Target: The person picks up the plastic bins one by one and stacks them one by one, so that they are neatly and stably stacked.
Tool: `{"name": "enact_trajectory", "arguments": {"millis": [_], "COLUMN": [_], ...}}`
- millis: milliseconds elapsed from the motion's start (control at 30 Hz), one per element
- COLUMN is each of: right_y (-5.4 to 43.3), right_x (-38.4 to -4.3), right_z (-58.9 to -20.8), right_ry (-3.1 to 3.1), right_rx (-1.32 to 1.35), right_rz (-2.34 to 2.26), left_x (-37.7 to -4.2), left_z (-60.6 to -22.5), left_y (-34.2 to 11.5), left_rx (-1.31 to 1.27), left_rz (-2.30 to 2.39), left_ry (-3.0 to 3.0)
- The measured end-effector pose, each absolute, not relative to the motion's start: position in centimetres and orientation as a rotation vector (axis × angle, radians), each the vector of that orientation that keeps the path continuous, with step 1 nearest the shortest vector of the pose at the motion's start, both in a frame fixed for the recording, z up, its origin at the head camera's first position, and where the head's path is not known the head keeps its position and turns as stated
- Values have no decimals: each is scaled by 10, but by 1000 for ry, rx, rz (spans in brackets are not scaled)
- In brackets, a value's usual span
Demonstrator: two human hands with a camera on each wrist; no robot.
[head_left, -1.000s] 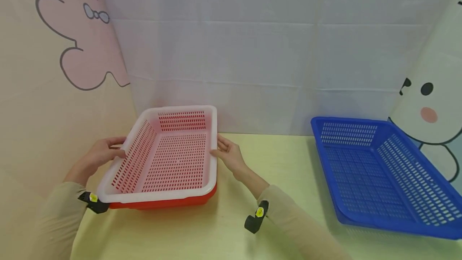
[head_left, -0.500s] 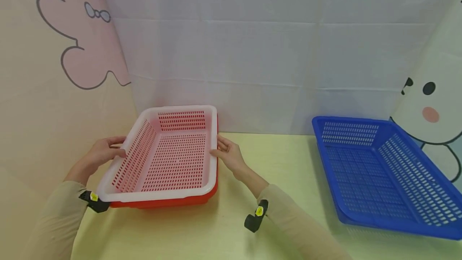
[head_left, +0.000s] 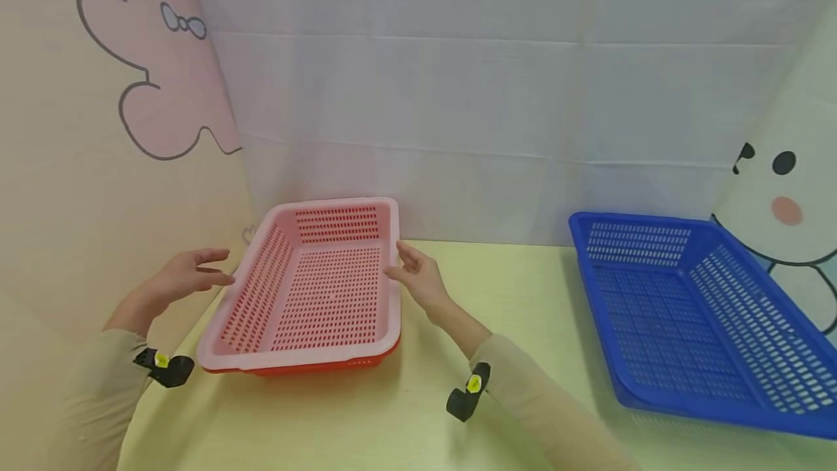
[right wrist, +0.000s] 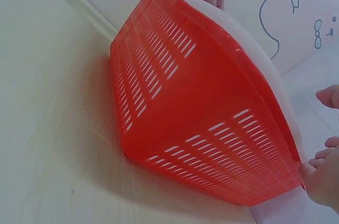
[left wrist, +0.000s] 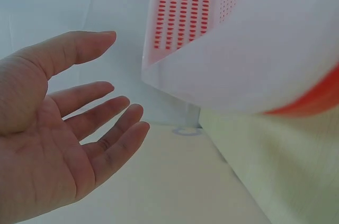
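Observation:
A white slotted plastic basket (head_left: pixel 301 357) sits nested inside a red basket (right wrist: pixel 206 86) at the left of the table. Only a thin red strip shows below the white rim in the head view. Left of the rim, my left hand (head_left: pixel 179 283) hovers with fingers and thumb spread, apart from the baskets; the left wrist view shows a gap between them. My right hand (head_left: pixel 421 283) is at the right rim. In the right wrist view its fingers touch the edge of the red basket, while the thumb stands away from the rim.
A large blue slotted basket (head_left: pixel 615 362) stands at the right of the pale table (head_left: pixel 484 296). Behind is a white sheet wall (head_left: pixel 471 107); printed cartoon panels stand at both sides, the left one close to my left hand.
My left hand has let go of the left rim and moved slightly away. The white basket has shifted right and settled lower into the red one. The right thumb and fingers have loosened.

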State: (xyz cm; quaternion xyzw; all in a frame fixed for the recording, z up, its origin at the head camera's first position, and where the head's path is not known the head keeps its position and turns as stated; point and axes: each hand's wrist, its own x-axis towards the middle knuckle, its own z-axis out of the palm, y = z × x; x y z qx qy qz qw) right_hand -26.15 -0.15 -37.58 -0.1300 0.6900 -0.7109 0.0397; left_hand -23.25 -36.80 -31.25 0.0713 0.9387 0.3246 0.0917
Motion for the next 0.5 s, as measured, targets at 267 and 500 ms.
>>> {"name": "enact_trajectory", "arguments": {"millis": [267,500], "right_y": [-4,-7], "right_x": [-261,-255], "right_z": [-384,-385], "right_ry": [2144,2140], "right_rx": [-349,-362], "right_rz": [-2145,-2115], "left_x": [-231,-230], "left_z": [-317,-327], "left_y": [-362,-361], "left_rx": [184,205], "left_rz": [935,995], "left_ry": [2726,2653]}}
